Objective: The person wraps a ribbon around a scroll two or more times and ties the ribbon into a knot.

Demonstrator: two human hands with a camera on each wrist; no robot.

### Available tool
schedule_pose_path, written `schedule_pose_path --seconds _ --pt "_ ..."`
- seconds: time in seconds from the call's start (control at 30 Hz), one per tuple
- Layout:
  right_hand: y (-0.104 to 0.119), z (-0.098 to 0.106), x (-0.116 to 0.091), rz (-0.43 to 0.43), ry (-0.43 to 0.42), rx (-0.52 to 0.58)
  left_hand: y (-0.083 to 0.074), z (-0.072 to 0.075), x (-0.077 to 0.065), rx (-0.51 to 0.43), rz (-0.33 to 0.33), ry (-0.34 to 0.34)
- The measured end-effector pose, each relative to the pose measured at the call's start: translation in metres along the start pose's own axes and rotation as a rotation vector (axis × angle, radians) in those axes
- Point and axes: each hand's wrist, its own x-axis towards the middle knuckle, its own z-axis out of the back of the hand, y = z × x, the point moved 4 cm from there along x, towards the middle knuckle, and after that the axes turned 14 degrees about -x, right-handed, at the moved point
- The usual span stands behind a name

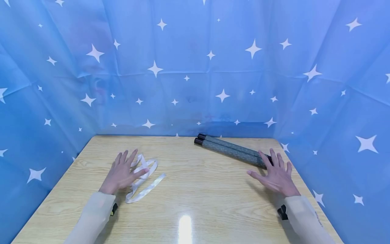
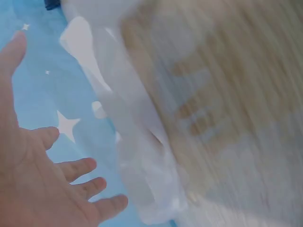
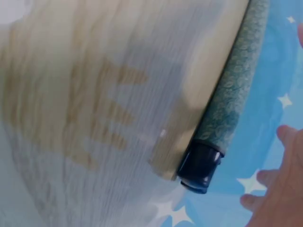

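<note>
My left hand (image 1: 122,173) hovers over the left side of the table, fingers spread and holding nothing. Beside its thumb lies a loosely looped white satin ribbon (image 1: 149,188), partly covered by the thumb in the head view; the ribbon (image 2: 135,137) also crosses the left wrist view. At the right, my right hand (image 1: 278,177) is likewise spread and empty. Its fingertips overlap the near end of a grey-green patterned scroll (image 1: 233,150), rolled from both sides into two parallel rolls with black knobs. One black knob (image 3: 201,163) shows up close in the right wrist view.
Both hands are above a light wood-grain table (image 1: 195,189), with a bright reflection near its front. A blue curtain (image 1: 189,88) with white stars encloses the back and both sides. The scroll's far end lies near the back edge.
</note>
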Motion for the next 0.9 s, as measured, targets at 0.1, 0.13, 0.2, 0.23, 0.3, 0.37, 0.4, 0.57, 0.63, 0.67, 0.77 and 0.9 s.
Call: schedule_pose_path --seconds 0.1,0.13,0.2,0.23,0.3,0.37,0.4,0.57,0.63,0.67,0.77,0.9 --pt "0.004 0.003 -0.001 0.008 0.001 0.027 -0.009 0.000 -0.001 -0.040 -0.039 -0.004" --pt "0.006 0.004 -0.001 0.009 0.004 0.035 -0.013 -0.001 -0.002 -0.056 -0.050 -0.003" --pt "0.009 0.006 -0.002 0.012 0.007 0.050 -0.020 -0.004 -0.002 -0.086 -0.081 -0.003" --pt "0.011 0.007 -0.003 0.013 0.008 0.059 -0.024 -0.005 -0.003 -0.103 -0.094 -0.004" --pt "0.015 0.009 -0.004 0.019 0.005 0.074 -0.032 -0.009 -0.003 -0.122 -0.122 -0.008" --pt "0.019 0.010 -0.005 0.030 -0.001 0.093 -0.039 -0.012 -0.003 -0.135 -0.149 -0.011" --pt "0.021 0.010 -0.005 0.036 -0.003 0.102 -0.043 -0.014 -0.004 -0.141 -0.158 -0.010" --pt "0.034 0.013 -0.004 0.073 -0.009 0.143 -0.055 -0.025 -0.005 -0.181 -0.171 0.030" --pt "0.039 0.013 -0.004 0.090 -0.010 0.161 -0.058 -0.030 -0.005 -0.216 -0.158 0.054" --pt "0.042 0.013 -0.004 0.098 -0.011 0.171 -0.059 -0.032 -0.005 -0.237 -0.152 0.064" --pt "0.050 0.014 -0.005 0.114 -0.013 0.204 -0.064 -0.040 -0.004 -0.266 -0.155 0.080" --pt "0.062 0.014 -0.007 0.119 -0.006 0.248 -0.064 -0.050 -0.004 -0.246 -0.142 0.090"
